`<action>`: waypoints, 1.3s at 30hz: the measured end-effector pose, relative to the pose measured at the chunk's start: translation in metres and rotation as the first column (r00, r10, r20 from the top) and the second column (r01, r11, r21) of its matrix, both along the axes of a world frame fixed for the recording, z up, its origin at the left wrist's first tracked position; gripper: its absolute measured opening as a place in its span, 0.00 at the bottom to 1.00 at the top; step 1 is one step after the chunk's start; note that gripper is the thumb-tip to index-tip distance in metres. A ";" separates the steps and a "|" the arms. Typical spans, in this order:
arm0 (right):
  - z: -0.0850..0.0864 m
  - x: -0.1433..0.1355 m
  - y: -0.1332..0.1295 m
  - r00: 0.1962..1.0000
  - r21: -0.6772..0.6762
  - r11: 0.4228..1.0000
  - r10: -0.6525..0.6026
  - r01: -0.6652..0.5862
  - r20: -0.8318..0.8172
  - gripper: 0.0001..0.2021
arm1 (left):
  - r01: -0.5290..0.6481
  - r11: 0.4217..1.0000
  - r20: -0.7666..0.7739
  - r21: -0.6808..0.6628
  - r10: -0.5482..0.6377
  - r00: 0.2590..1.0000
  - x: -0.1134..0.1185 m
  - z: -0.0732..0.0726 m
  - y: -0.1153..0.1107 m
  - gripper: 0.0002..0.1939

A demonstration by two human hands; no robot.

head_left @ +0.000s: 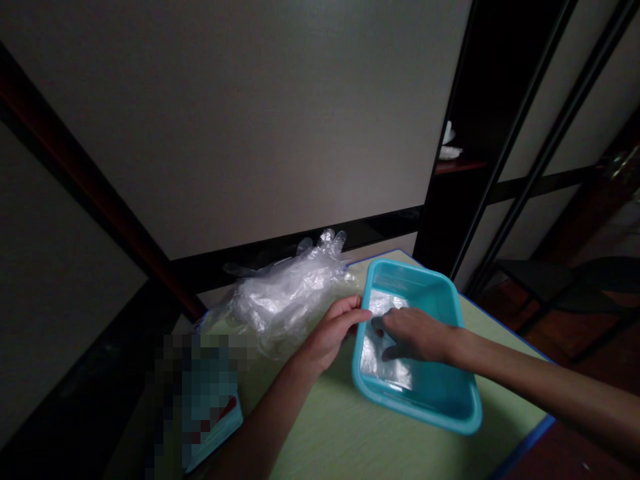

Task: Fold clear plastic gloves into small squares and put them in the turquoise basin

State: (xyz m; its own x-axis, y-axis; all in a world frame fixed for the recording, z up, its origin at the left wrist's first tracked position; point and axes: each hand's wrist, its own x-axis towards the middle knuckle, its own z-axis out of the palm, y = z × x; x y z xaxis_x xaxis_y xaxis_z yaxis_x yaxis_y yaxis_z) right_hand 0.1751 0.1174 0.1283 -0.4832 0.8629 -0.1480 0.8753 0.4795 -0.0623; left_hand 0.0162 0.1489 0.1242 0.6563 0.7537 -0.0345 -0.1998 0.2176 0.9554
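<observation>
A turquoise plastic basin [417,410] stands on the table. My left hand [336,330] grips its left rim, with the thumb on the edge and the other fingers partly hidden outside the wall. Inside the basin, clear plastic gloves or film [400,373] lie flat along the left side of the bottom. My right hand [413,335] reaches in from the right and touches this plastic, its bent fingers and thumb apart. Left of the basin is a loose heap of clear disposable plastic gloves [285,293], several glove fingers sticking up at the back.
The green table [325,427] has a blue edge and stands against a wardrobe with pale sliding panels [280,127]. A blurred-out light blue package [215,400] lies at the front left. A dark chair [565,287] stands at right, beyond the table.
</observation>
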 end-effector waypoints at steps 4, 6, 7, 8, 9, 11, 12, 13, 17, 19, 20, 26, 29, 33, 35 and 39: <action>0.006 -0.001 -0.004 0.998 -0.003 1.000 -0.008 0.009 0.055 0.21 | -0.015 1.000 0.000 -0.023 0.015 1.000 0.000 -0.001 0.001 0.04; 0.008 -0.002 -0.005 0.996 0.003 1.000 -0.015 0.015 0.083 0.21 | -0.016 0.999 0.003 -0.030 0.016 1.000 0.000 -0.001 0.001 0.04; 0.009 -0.002 -0.006 0.995 0.006 1.000 -0.021 0.020 0.098 0.21 | -0.018 0.999 0.005 -0.031 0.018 1.000 0.000 -0.002 0.002 0.04; 0.009 -0.003 -0.007 0.994 0.005 1.000 -0.026 0.025 0.110 0.21 | -0.022 0.999 0.007 -0.032 0.022 1.000 0.000 -0.002 0.002 0.04; 0.009 -0.003 -0.008 0.992 0.001 1.000 -0.031 0.031 0.120 0.21 | -0.025 0.999 0.009 -0.035 0.026 1.000 0.000 -0.002 0.002 0.05; 0.010 -0.005 -0.009 0.991 -0.014 0.999 -0.038 0.040 0.129 0.20 | -0.030 0.999 0.007 -0.040 0.030 1.000 0.000 -0.002 0.001 0.05; 0.010 -0.005 -0.009 0.990 -0.024 0.999 -0.043 0.047 0.131 0.20 | -0.031 0.999 0.003 -0.044 0.031 1.000 0.000 -0.002 0.001 0.05; 0.010 -0.006 -0.009 0.990 -0.032 0.998 -0.048 0.053 0.130 0.20 | -0.030 0.998 -0.001 -0.046 0.030 1.000 0.000 -0.002 0.000 0.06; 0.010 -0.010 -0.008 0.991 -0.052 0.996 -0.059 0.066 0.118 0.20 | -0.020 0.998 0.004 -0.054 0.021 1.000 0.001 -0.001 -0.001 0.06; 0.009 -0.011 -0.007 0.991 -0.066 0.996 -0.056 0.064 0.121 0.20 | -0.017 0.998 0.012 -0.056 0.018 1.000 0.001 -0.001 -0.001 0.06; 0.008 -0.012 -0.007 0.990 -0.077 0.995 -0.055 0.066 0.127 0.21 | -0.014 0.998 0.012 -0.055 0.015 1.000 0.001 -0.002 -0.001 0.06; 0.000 -0.013 -0.006 0.989 -0.096 0.994 -0.047 0.060 0.138 0.21 | 0.022 0.999 0.017 -0.040 -0.021 1.000 0.001 -0.002 -0.002 0.06; -0.002 -0.010 -0.005 0.993 -0.078 0.995 -0.052 0.061 0.110 0.22 | 0.018 0.999 0.022 -0.045 -0.017 1.000 0.001 -0.001 -0.002 0.06; 0.003 -0.002 -0.003 0.997 -0.077 0.996 -0.041 0.046 0.070 0.22 | 0.021 0.999 0.016 -0.048 -0.020 1.000 0.001 -0.001 -0.002 0.07; 0.006 0.004 -0.003 0.998 -0.056 0.998 -0.028 0.030 0.049 0.21 | 0.037 0.998 0.023 -0.049 -0.036 0.999 0.000 -0.002 -0.001 0.07; 0.011 0.014 -0.003 0.999 -0.005 0.999 -0.034 0.035 0.033 0.19 | 0.039 0.998 0.021 -0.052 -0.038 0.999 0.000 -0.003 -0.001 0.07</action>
State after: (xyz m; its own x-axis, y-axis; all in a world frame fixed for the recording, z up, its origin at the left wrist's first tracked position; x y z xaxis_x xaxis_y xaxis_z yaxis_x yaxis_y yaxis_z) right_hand 0.1895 0.1139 0.1392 -0.4480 0.8781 -0.1680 0.8930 0.4487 -0.0360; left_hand 0.0165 0.1480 0.1214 0.6858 0.7253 -0.0602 -0.2091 0.2756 0.9383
